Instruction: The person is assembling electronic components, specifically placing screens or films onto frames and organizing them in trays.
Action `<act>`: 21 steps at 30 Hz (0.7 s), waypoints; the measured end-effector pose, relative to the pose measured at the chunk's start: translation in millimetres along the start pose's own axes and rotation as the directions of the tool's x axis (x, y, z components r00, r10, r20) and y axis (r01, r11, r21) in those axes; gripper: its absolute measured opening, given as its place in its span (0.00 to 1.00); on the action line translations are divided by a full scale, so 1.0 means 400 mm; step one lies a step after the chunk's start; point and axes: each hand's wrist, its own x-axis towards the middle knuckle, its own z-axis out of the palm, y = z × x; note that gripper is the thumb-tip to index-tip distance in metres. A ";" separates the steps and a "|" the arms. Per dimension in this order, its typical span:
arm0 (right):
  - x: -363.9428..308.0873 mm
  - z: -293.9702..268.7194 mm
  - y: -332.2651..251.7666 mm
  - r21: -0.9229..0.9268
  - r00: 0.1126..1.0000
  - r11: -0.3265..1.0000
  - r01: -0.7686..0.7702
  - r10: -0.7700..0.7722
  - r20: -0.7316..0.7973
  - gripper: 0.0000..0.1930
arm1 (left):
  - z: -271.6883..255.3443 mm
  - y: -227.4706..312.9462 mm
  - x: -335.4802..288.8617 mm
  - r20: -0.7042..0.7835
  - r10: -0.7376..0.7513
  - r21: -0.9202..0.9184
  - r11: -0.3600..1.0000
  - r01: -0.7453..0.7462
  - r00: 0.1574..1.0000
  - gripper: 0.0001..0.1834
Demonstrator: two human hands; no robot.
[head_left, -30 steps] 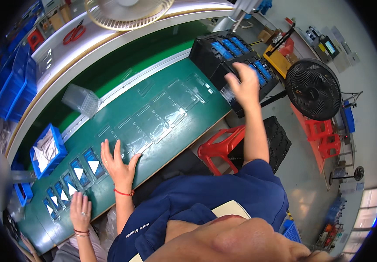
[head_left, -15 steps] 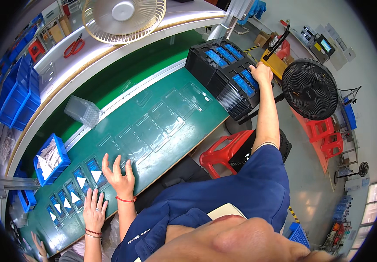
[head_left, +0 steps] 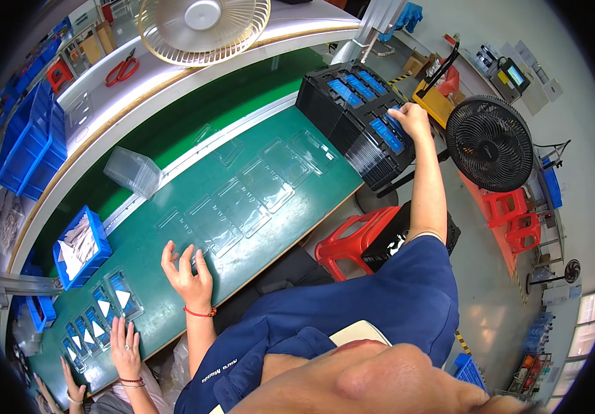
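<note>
My left hand (head_left: 191, 281), with a red bracelet, hovers at the near edge of the green table. Its fingers are spread and hold nothing; the nearest things are clear plastic trays (head_left: 215, 222) laid in a slanting row. My right arm reaches out to a stack of black trays (head_left: 321, 110) at the table's far right end. Blue flat rectangular pieces (head_left: 361, 84) sit in the top tray's slots. There my right hand (head_left: 413, 121) pinches the upper end of one blue piece (head_left: 394, 114), partly hidden by the fingers.
A co-worker's hand (head_left: 126, 350) lies beside clear trays holding blue pieces with white triangles (head_left: 124, 298). Left of my hand stands a blue bin (head_left: 82, 248) of white slips. Clear boxes (head_left: 133, 171) lie behind. A black fan (head_left: 489, 141) and red stool (head_left: 353, 238) are at right.
The filled trays and the co-worker's hand have slid left along the table. My right hand's fingers have closed at a blue piece. My left hand has hardly moved.
</note>
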 end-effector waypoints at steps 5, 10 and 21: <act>-0.035 -0.012 -0.033 0.008 1.000 1.000 -0.018 0.018 0.004 0.31 | 0.002 -0.007 -0.006 0.000 -0.033 -0.034 0.999 0.033 0.999 0.08; -0.045 -0.001 -0.036 -0.076 0.995 0.992 0.096 -0.096 0.011 0.33 | 0.000 -0.006 -0.009 -0.019 -0.038 -0.048 0.998 0.037 0.999 0.07; -0.155 -0.033 -0.149 -0.106 0.992 0.987 0.124 -0.121 0.036 0.38 | 0.006 -0.011 -0.011 -0.055 -0.017 -0.053 0.998 0.014 0.998 0.05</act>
